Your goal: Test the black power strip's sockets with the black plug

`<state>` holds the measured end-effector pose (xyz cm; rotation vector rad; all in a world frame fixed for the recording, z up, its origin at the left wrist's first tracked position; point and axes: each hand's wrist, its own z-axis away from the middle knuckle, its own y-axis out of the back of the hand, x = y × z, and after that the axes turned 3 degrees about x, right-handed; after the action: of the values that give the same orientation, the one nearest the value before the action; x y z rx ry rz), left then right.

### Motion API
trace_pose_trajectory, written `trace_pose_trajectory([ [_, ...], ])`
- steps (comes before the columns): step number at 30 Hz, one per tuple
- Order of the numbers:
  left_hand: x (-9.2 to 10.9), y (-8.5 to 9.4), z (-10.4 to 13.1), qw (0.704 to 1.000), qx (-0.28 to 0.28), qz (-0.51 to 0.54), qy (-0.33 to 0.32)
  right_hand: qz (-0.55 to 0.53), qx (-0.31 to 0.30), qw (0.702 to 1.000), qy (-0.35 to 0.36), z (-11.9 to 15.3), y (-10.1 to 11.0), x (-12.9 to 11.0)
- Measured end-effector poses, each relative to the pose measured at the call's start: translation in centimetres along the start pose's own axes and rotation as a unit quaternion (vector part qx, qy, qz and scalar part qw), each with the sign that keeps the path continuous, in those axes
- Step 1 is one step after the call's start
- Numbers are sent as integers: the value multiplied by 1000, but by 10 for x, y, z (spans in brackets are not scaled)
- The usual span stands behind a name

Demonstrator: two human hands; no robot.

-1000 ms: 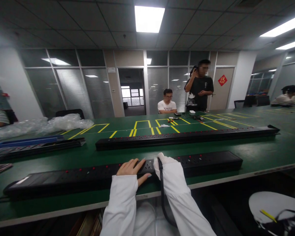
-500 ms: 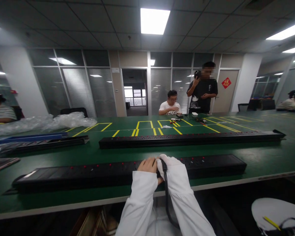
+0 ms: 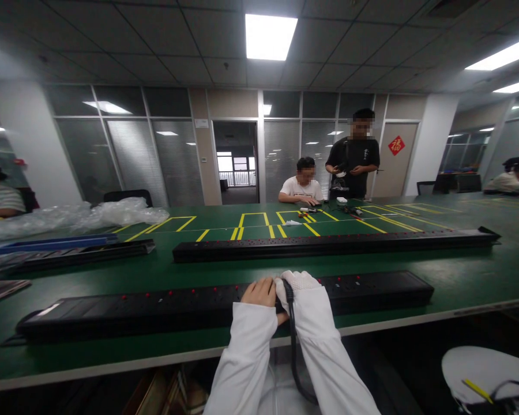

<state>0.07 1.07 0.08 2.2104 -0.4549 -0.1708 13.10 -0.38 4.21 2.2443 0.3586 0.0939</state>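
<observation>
A long black bar with red dots along its top lies near the front edge of the green table. My left hand, bare, rests on the middle of this bar with its fingers wrapped over it. Right beside it, my right hand in a white glove is closed around a black cable, which hangs down past the table edge between my sleeves. The gloved hand is at the bar's top, touching or nearly touching my left hand. The undersides of both hands are hidden.
A second long black bar lies behind the first. Clear plastic wrap and blue and black strips are at the left. Across the table, one person sits and another stands. A white stool is at lower right.
The standing person's raised hand has come down with the dark object. The seated person's hand has dropped to the table. My hands keep their places on the bar.
</observation>
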Motion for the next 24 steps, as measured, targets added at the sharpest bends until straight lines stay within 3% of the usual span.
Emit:
trace_pose_trajectory([
  [7,-1,-3,1,1000,-11,6,2,29,16,999,-37,12,-8,-4],
  [24,1,-1,3,1000,4,6,9,26,5,999,-44,5,-3,-9],
])
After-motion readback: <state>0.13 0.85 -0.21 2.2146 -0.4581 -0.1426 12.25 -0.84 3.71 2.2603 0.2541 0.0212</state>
